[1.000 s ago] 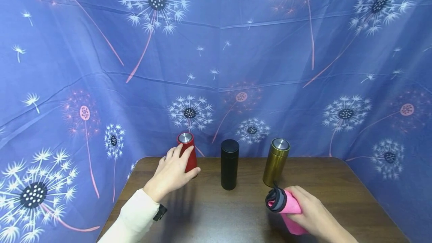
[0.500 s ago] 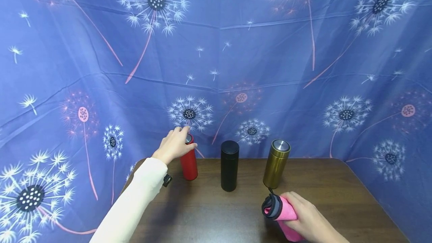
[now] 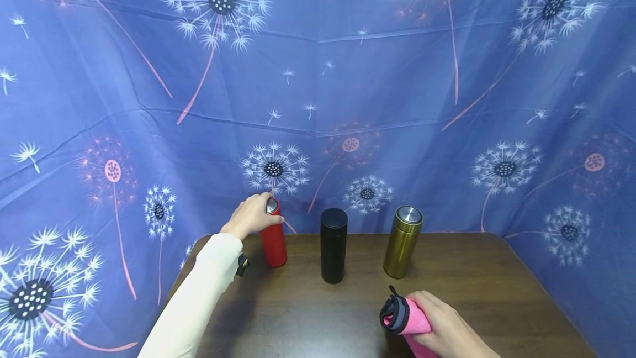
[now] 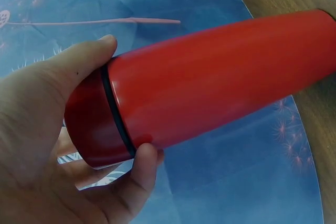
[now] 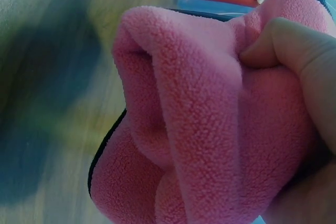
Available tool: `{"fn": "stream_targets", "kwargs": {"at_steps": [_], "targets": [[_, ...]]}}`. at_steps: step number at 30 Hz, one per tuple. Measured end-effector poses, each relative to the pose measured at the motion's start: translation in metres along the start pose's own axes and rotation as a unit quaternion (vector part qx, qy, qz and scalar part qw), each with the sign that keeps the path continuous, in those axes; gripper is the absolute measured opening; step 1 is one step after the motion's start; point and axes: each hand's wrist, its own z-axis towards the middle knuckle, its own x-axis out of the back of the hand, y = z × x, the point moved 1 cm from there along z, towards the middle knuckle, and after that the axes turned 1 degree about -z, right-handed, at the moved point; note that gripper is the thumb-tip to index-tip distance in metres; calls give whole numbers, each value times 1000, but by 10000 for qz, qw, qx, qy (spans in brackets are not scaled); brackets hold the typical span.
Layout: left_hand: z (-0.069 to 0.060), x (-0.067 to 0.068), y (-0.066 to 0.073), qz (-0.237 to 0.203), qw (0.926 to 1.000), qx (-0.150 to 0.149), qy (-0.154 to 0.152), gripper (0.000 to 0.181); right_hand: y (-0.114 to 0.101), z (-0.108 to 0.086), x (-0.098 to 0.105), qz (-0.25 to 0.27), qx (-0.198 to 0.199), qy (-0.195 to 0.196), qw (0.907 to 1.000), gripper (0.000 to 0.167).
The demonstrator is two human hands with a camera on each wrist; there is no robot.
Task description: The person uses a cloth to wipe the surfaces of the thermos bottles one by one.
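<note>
In the head view my left hand (image 3: 252,215) grips a red vacuum flask (image 3: 274,245) near its silver-topped lid. The left wrist view has the thumb on one side of the flask's dark red cap (image 4: 93,124) and curled fingers (image 4: 144,169) on the other. The flask is upright at the table's back left; whether its base touches the wood I cannot tell. My right hand (image 3: 439,325) holds a folded pink fleece cloth (image 3: 416,322) with dark edging, low over the table's front right. Its thumb presses into the pink pile (image 5: 199,98) in the right wrist view.
A black flask (image 3: 333,247) stands at the middle of the brown wooden table (image 3: 298,314). To its right is a gold flask (image 3: 402,245) with a silver lid, just beyond the cloth. A blue dandelion-print curtain (image 3: 318,87) hangs behind the table and along its sides.
My left hand has gone from spread fingers over the red flask to a grip at its lid. The right hand, still holding the cloth, has shifted slightly left and nearer.
</note>
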Motion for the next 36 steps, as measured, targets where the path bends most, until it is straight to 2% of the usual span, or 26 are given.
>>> {"fn": "stream_targets", "kwargs": {"at_steps": [9, 14, 17, 22, 27, 33, 36], "targets": [[0, 3, -1, 55, 9997, -225, 102, 62, -5, 2, -4, 63, 97, 5, 9999, 63], [-7, 7, 0, 46, 9995, -314, 41, 57, -6, 4, -4, 64, 70, 16, 10000, 62], [-15, 10, 6, 78, 9991, -422, 3, 61, -7, 3, -5, 58, 89, 2, 9999, 63], [-36, 20, 25, 121, 9966, -813, -107, 67, -9, 3, -6, 72, 133, 4, 9999, 64], [-62, 24, 47, -22, 9917, -1257, -284, 56, -11, 4, -7, 34, 196, 41, 9998, 63], [-95, 20, 69, -217, 9790, -1956, -528, 53, -13, 4, -7, 98, 133, -36, 9999, 62], [-109, 16, 77, -294, 9732, -2207, -583, 53, -14, 4, -7, 107, 129, 2, 9999, 63]]}}
